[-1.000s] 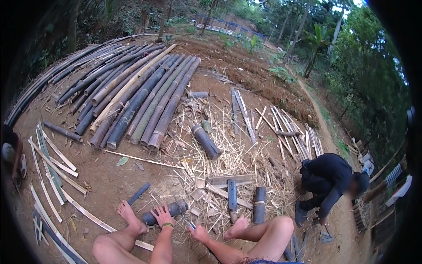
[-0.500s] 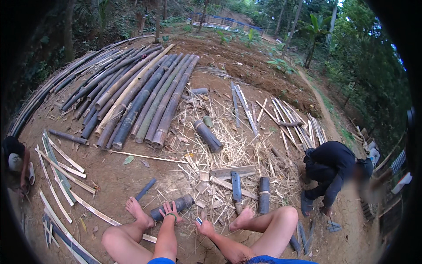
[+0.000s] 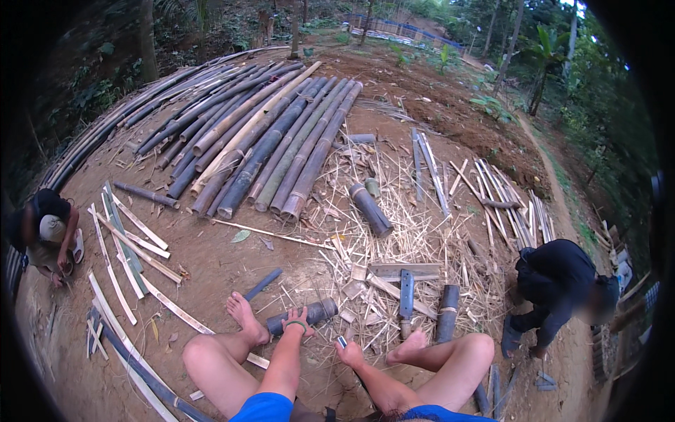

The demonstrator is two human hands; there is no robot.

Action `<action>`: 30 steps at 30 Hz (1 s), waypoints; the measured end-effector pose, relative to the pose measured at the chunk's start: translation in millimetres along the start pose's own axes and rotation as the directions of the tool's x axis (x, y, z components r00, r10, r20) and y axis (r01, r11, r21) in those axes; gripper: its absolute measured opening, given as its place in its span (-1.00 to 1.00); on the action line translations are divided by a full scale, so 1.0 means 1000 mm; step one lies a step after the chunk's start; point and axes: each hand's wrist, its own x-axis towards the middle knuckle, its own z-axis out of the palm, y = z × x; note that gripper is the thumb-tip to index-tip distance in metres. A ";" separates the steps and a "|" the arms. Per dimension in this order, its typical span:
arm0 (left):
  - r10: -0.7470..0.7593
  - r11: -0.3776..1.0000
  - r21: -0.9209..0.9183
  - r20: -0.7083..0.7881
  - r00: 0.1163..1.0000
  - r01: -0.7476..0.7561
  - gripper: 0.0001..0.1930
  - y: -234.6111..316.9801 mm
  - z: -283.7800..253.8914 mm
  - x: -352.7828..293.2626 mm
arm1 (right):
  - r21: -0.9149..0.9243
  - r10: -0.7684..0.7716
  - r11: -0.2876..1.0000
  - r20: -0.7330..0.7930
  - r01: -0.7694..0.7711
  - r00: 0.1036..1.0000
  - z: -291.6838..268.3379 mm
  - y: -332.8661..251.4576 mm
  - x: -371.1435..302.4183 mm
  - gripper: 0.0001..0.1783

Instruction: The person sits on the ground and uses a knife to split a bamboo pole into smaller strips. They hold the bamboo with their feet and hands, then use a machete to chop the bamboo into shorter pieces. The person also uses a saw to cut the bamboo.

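My left hand [image 3: 297,321] lies spread on a short dark bamboo section [image 3: 323,310] that rests on the ground between my feet. Its fingers are apart and do not wrap round it. My right hand [image 3: 349,353], closed, holds a small object with a pale and dark end [image 3: 342,342]; its kind is too small to tell. Beyond the right hand, a broad-bladed knife [image 3: 406,294] lies on bamboo pieces, handle toward me. Another bamboo section [image 3: 447,313] is right of the knife, and a thin dark bamboo stick [image 3: 264,284] lies by my left foot.
Long bamboo poles [image 3: 281,141] are piled at the far left. Split strips [image 3: 126,246] lie on the left, more strips [image 3: 503,200] at the far right. Shavings [image 3: 415,239] cover the middle ground. One person [image 3: 562,295] bends at the right; another [image 3: 49,235] crouches at the left.
The view has turned left, so everything sits farther right and the person at the left shows more. My left hand stays on the bamboo section; my right hand keeps its small object.
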 end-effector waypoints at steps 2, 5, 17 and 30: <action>0.000 1.000 -0.005 -0.007 1.000 0.000 0.37 -0.001 0.002 0.001 | -0.027 0.014 1.000 -0.013 -0.014 1.000 0.002 0.003 0.001 -0.39; 0.003 1.000 -0.006 -0.025 1.000 -0.003 0.37 0.001 0.002 0.000 | -0.025 0.031 0.999 0.026 -0.031 0.999 0.001 0.008 0.006 -0.40; -0.011 1.000 0.002 -0.073 0.997 0.011 0.41 0.001 0.020 0.005 | 0.050 0.080 0.995 0.072 -0.083 0.994 -0.010 -0.005 -0.002 -0.47; -0.041 0.997 0.042 -0.341 0.939 0.058 0.28 0.020 0.037 0.005 | 0.087 -0.042 0.995 -0.029 0.044 0.999 0.017 0.020 0.009 -0.50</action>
